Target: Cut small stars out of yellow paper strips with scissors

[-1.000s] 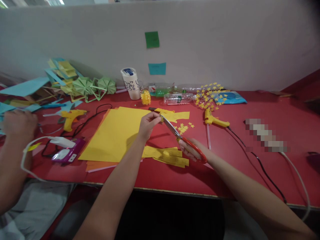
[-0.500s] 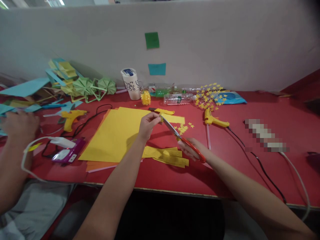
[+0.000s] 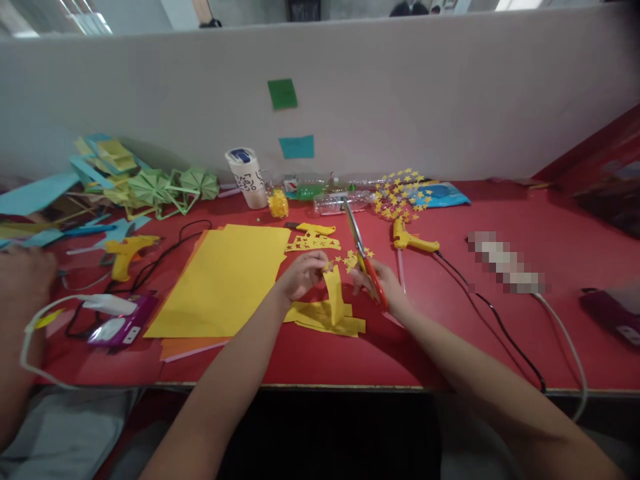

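Note:
My left hand (image 3: pixel 304 275) is closed, its fingertips pinching a narrow yellow paper strip (image 3: pixel 335 300) that hangs over other strips. In my right hand (image 3: pixel 383 283) are scissors (image 3: pixel 364 257) with red handles, their blades pointing up and away, apart from the paper. Small yellow paper stars (image 3: pixel 351 259) lie in a loose pile between the hands. Below them, several yellow strips (image 3: pixel 325 320) are stacked on the red table. A strip with star-shaped holes (image 3: pixel 315 243) lies beyond my left hand, beside a yellow-handled tool (image 3: pixel 319 229).
Yellow sheets (image 3: pixel 215 287) lie left, near a purple power socket (image 3: pixel 123 327), a glue gun (image 3: pixel 131 253) and another person's hand (image 3: pixel 27 270). Along the wall stand a tumbler (image 3: pixel 247 180), bottles (image 3: pixel 345 203) and a star cluster (image 3: pixel 403 195). Another glue gun (image 3: pixel 415 240) lies right.
The scissors have swung away from my left fingertips and now point upward. The strip in my left hand now hangs downward. The holed strip by the yellow-handled tool shows more plainly; the view has shifted.

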The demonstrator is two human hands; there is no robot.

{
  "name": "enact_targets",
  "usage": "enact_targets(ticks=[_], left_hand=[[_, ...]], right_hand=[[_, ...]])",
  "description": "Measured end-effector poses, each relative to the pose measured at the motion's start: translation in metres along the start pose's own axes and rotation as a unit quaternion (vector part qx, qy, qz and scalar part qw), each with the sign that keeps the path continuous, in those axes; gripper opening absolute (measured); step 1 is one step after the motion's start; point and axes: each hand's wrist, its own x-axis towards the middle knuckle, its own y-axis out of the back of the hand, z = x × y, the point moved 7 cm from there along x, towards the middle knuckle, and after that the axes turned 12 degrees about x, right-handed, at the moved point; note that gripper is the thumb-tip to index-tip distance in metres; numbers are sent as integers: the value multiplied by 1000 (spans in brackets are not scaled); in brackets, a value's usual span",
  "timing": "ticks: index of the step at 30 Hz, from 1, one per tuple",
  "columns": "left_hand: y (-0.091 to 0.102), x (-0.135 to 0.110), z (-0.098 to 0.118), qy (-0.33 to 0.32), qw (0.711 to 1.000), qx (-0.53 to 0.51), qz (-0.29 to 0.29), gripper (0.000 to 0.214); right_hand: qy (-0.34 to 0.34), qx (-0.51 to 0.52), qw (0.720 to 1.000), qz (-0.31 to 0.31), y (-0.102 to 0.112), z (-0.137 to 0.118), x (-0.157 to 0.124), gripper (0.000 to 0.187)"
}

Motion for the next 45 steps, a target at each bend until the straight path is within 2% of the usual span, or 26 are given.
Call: enact_targets(ticks=[3,6,9,12,14,16,18,21,24,26,29,31,33,36,38,42,45], left_hand=[[-10,2,-8,15,1000,-23,11,11],[-12,4,-8,6,999,-28,36,12],[-9,6,-6,-8,997,7,70,13],[-8,9,-5,-14,995,58,76,14],[-5,11,-3,-24,988,127,87,14],[2,13,2,-47,963,238,115,13],[4,15,7,-78,921,359,128,13],[-1,22,5,-93,869,474,106,11],[-12,31,-4,-97,843,525,67,9],[-22,36,-3,-138,832,534,58,8],[-31,40,1,-192,798,567,68,15],[-31,39,4,-195,782,586,87,19],[-27,36,9,-178,797,565,116,16],[-23,25,15,-148,874,439,145,8],[-26,19,15,-122,921,344,139,15],[-31,6,12,-116,933,302,158,12],[-34,3,1,-108,952,253,132,19]], right_hand=[[26,2,999,24,2,-2,1,45],[-8,-5,1000,20,2,1,1,45],[-30,18,999,6,1,1,1,42],[-14,48,999,-3,2,-1,1,37],[0,66,998,7,5,-2,1,33],[22,74,996,38,11,-3,2,29],[58,74,992,80,20,-6,4,27],[88,102,984,113,30,-7,8,29],[93,115,982,118,35,-3,14,31],[105,117,981,119,36,-2,16,31],[115,129,979,107,36,-1,17,29],[123,126,980,97,34,-3,16,27],[125,108,982,92,33,-4,15,26],[113,84,986,91,29,-4,12,26],[104,64,988,95,26,-3,10,26],[93,14,991,99,21,-2,6,21],[92,16,990,108,20,1,4,22]])
